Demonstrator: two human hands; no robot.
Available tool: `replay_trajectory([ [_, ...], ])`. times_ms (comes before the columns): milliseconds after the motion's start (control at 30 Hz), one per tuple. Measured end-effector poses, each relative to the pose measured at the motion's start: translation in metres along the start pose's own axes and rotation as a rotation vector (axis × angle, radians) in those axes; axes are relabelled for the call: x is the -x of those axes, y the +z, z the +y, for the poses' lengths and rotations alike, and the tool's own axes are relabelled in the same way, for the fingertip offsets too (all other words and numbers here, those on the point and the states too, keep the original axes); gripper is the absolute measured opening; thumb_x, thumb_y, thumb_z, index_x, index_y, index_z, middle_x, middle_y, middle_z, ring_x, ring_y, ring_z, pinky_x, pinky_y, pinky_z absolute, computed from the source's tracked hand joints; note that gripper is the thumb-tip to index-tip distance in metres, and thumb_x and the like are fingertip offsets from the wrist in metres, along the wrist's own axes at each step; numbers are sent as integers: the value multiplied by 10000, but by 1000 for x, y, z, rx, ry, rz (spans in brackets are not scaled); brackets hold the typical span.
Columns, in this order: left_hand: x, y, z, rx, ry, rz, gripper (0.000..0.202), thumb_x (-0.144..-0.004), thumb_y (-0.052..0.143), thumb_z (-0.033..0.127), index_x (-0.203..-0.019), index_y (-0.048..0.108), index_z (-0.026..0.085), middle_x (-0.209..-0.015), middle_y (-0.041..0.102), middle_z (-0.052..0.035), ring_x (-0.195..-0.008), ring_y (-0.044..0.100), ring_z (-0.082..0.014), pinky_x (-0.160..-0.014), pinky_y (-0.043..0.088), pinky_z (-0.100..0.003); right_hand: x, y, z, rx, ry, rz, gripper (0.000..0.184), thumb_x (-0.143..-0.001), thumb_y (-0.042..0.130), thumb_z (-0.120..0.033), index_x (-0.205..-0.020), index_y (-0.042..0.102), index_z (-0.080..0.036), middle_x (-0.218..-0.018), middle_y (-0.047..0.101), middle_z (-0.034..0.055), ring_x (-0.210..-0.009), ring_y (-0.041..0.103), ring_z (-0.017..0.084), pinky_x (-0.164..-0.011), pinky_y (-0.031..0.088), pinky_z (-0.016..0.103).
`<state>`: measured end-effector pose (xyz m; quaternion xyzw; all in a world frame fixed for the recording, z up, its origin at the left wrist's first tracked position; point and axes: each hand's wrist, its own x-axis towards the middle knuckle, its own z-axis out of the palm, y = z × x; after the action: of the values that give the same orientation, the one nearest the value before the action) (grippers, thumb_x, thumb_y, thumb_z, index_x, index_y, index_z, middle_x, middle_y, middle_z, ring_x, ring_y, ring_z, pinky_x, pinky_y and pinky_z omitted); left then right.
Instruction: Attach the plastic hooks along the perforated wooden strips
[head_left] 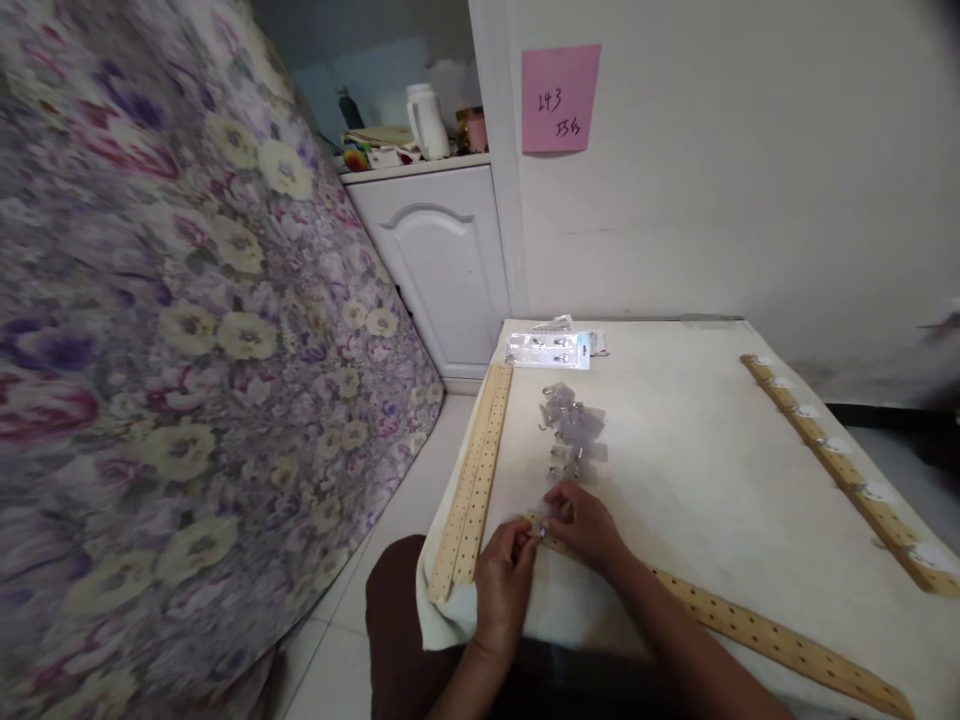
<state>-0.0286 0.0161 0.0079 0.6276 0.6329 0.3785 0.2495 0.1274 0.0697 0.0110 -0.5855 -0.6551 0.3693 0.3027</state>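
Note:
A perforated wooden strip (750, 625) runs from between my hands toward the lower right. My left hand (506, 580) is closed, its fingertips pinched at the strip's near-left end. My right hand (585, 525) is also closed, thumb and fingers pressed together over the same end. A small metal hook (542, 534) on a clear backing shows between the fingertips; the fingers partly cover it. Just beyond my right hand lies a loose pile of clear-backed metal hooks (576, 428).
Two perforated wooden strips (472, 480) lie along the table's left edge. Another strip (847, 470) at the right carries several clear hooks. Clear hook packaging (547, 350) lies at the back of the cloth-covered table (675, 430). A floral curtain (225, 330) hangs at left.

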Motion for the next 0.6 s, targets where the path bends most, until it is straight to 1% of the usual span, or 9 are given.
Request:
replay_trajectory([
  [133, 1, 0, -1, -1, 3, 0, 158, -827, 552, 265, -959, 620, 210, -839, 671, -15, -736, 616, -154, -688, 479, -261, 0, -1, 0, -12, -26, 10, 238, -632, 643, -209, -868, 612, -206, -863, 646, 9, -665, 536, 138, -646, 407, 257],
  [267, 1, 0, 0, 11, 13, 5, 168, -830, 555, 290, -959, 622, 206, -844, 671, -21, -742, 616, -154, -695, 484, -262, 1, 0, 2, -34, -42, 20, 269, -634, 648, -209, -901, 616, -200, -859, 637, 13, -634, 529, 131, -628, 420, 255],
  [400, 2, 0, 0, 26, 22, 9, 170, -830, 548, 272, -968, 621, 206, -853, 670, -23, -753, 616, -154, -713, 491, -268, 2, 0, 4, -61, -54, 41, 283, -644, 638, -202, -925, 614, -189, -858, 630, 18, -590, 511, 117, -600, 432, 250],
  [500, 2, -1, -2, 30, 35, 13, 177, -828, 540, 262, -974, 623, 204, -844, 669, -21, -746, 616, -153, -711, 497, -271, 3, 0, 4, -79, -64, 67, 259, -668, 609, -196, -927, 603, -184, -860, 628, 17, -552, 493, 104, -579, 442, 245],
  [600, 3, -1, -3, 29, 45, 24, 188, -825, 538, 264, -979, 623, 198, -834, 670, -22, -741, 620, -155, -705, 505, -276, 5, -4, 2, -89, -69, 98, 214, -718, 564, -219, -926, 593, -176, -851, 628, 25, -561, 512, 112, -585, 452, 251],
])
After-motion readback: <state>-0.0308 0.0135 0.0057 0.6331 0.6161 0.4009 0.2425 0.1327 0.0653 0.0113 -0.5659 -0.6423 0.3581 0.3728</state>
